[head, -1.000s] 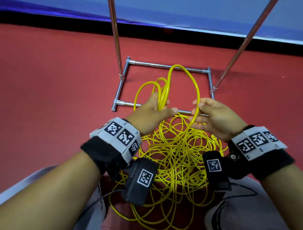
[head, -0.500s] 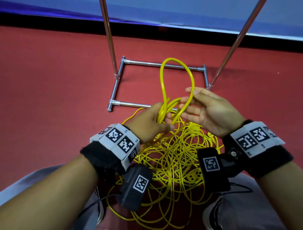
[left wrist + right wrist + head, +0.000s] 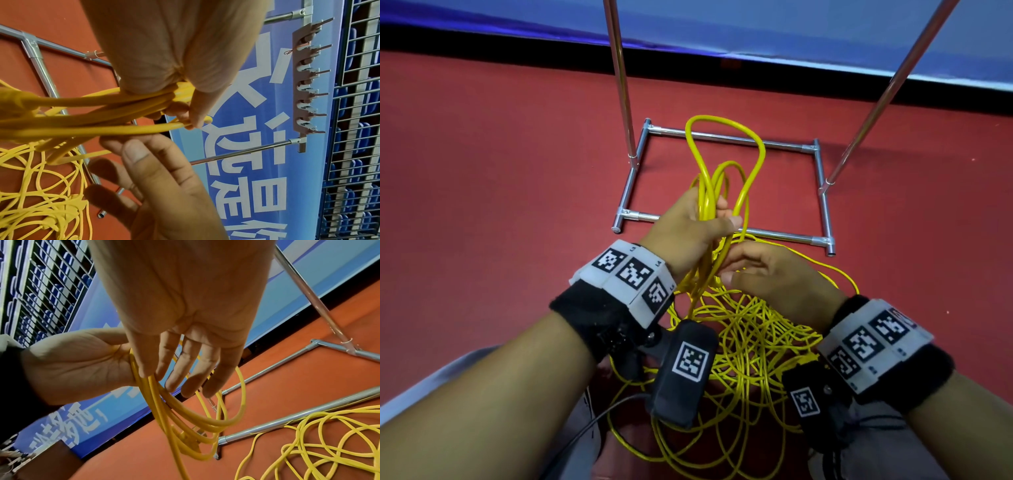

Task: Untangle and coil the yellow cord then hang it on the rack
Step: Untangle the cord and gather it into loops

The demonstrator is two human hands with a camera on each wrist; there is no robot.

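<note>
Yellow strands ran bunched through the curled fingers point(image 3: 180, 112) of the left hand point(image 3: 688, 229), which gripped several gathered loops of the yellow cord point(image 3: 722, 164) between thumb and fingers. From that grip the loops rose up and away from the person, long and narrow, their rounded tops lying over the far bar of the rack point(image 3: 726, 137) base in the head view; the long axis of the bundle ran roughly from the wrist toward the rack. Below the grip the strands dropped toward the heap.

Just beneath, the right hand point(image 3: 774, 274) had its fingers point(image 3: 185, 363) nearly straight and spread, tips brushing the hanging strands; it seemed to hold none of them, though the head view hid the fingertips behind the cord.

Most of the cord lay as a loose tangle on the red floor point(image 3: 482, 171) between the forearms, spilling toward the near bar of the rack.

Two slanted metal poles climbed from the rack's rectangular chrome base. In the left wrist view a brown hook strip point(image 3: 304, 76) sat mounted between those poles. Beyond stood a blue banner point(image 3: 257, 162) with white lettering, and a wire grid point(image 3: 357, 146) past that.
</note>
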